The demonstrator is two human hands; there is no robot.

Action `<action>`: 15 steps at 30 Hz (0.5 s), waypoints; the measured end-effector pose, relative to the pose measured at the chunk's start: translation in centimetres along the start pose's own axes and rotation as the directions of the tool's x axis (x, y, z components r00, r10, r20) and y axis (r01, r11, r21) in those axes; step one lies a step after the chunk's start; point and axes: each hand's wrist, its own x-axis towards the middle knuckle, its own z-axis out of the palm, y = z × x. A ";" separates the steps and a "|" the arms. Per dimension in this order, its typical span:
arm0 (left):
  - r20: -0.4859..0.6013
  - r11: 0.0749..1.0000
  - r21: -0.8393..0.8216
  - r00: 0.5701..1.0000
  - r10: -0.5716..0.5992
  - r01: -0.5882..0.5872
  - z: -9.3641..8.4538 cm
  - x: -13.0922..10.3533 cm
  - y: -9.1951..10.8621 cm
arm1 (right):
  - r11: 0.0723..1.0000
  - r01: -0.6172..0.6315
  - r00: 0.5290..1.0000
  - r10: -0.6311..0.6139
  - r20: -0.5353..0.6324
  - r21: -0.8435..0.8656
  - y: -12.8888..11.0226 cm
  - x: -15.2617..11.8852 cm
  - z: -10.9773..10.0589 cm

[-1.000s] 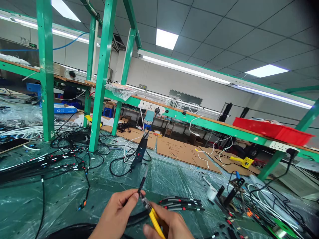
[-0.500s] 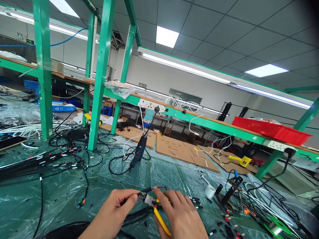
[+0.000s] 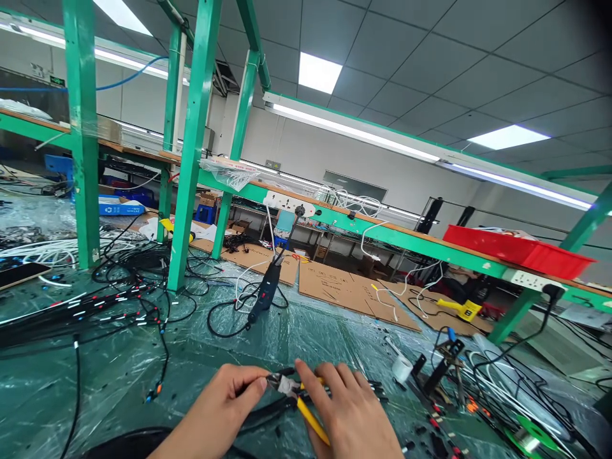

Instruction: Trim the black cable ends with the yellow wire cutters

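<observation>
My right hand (image 3: 351,408) is wrapped round yellow-handled cutting pliers (image 3: 289,386), with the jaws pointing left. Thumb and forefinger of my left hand (image 3: 224,398) are pinched together right at the jaw tips. They hold a thin black cable (image 3: 285,371), which curves over the pliers toward my right forefinger. The exact spot where the jaws meet the cable is hidden by my left fingertips. Below both hands runs a thick black cable bundle (image 3: 270,413), its several white-marked ends showing beyond my right hand.
A black handheld device (image 3: 265,294) with a cord lies ahead. To the right stand a white roll (image 3: 402,368), a black metal stand (image 3: 442,370) and a green wire spool (image 3: 530,438). Black cables with coloured ends (image 3: 109,306) spread at left, by green posts (image 3: 189,172).
The thin black cable's end, which stuck out past my right forefinger, no longer shows there. Both hands and the pliers have hardly moved.
</observation>
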 end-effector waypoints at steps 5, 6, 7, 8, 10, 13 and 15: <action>-0.028 0.999 0.031 0.999 0.022 -0.021 0.1 0.1 -0.6 | 0.999 -0.034 0.999 0.034 0.024 -0.009 -0.2 -0.2 0.7; -0.028 0.999 0.030 0.999 0.024 -0.023 0.1 0.1 -0.7 | 0.999 -0.029 0.999 0.030 0.030 -0.017 -0.2 -0.2 0.7; -0.025 0.999 0.026 0.999 0.026 -0.026 0.1 0.0 -0.7 | 0.999 -0.031 0.999 0.032 0.031 -0.030 -0.2 -0.2 0.7; -0.018 0.999 0.019 0.999 0.029 -0.029 0.1 0.0 -0.6 | 0.998 -0.037 0.999 0.038 0.029 -0.045 -0.3 -0.2 0.6; 0.003 0.999 -0.001 0.999 0.034 -0.034 0.1 0.0 -0.5 | 0.997 -0.038 0.999 0.040 0.022 -0.074 -0.4 -0.2 0.5; 0.044 0.998 -0.055 0.999 0.017 -0.014 0.2 0.0 -0.2 | 0.996 -0.035 0.999 0.038 0.027 -0.084 -0.4 -0.3 0.5; 0.100 0.993 -0.104 0.994 -0.040 0.050 0.3 0.2 -0.1 | 0.997 -0.052 0.997 0.055 0.051 -0.055 -0.5 -0.4 0.8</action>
